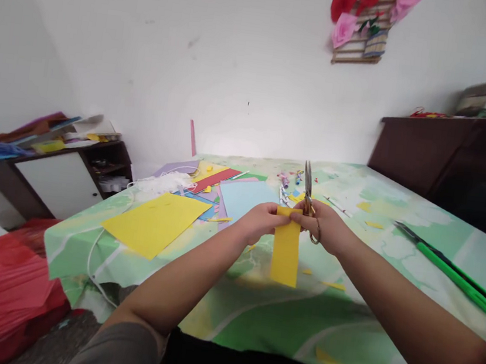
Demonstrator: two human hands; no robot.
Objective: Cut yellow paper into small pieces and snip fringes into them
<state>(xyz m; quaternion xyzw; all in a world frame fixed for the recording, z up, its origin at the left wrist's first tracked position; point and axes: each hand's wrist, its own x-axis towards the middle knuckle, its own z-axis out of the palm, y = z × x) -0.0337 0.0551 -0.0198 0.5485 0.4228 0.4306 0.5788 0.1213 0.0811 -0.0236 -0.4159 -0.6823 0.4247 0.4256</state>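
Note:
Between my two hands hangs a yellow paper strip (286, 253), held by its top edge above the front part of the table. My left hand (262, 220) pinches the strip's upper left corner. With thumb and fingers closed, my right hand (325, 223) grips the upper right corner. That same hand also keeps hold of a pair of scissors (308, 185), blades pointing up and handle loops showing below the fingers. A large yellow paper sheet (156, 223) lies flat to the left of my left hand.
A patterned green tablecloth (262, 314) covers the table. A green utility knife (457, 276) lies at the right. Light blue paper (247, 197), red paper (215, 180) and white string (167, 183) are spread at the back left. Yellow scraps (374, 225) and markers lie about.

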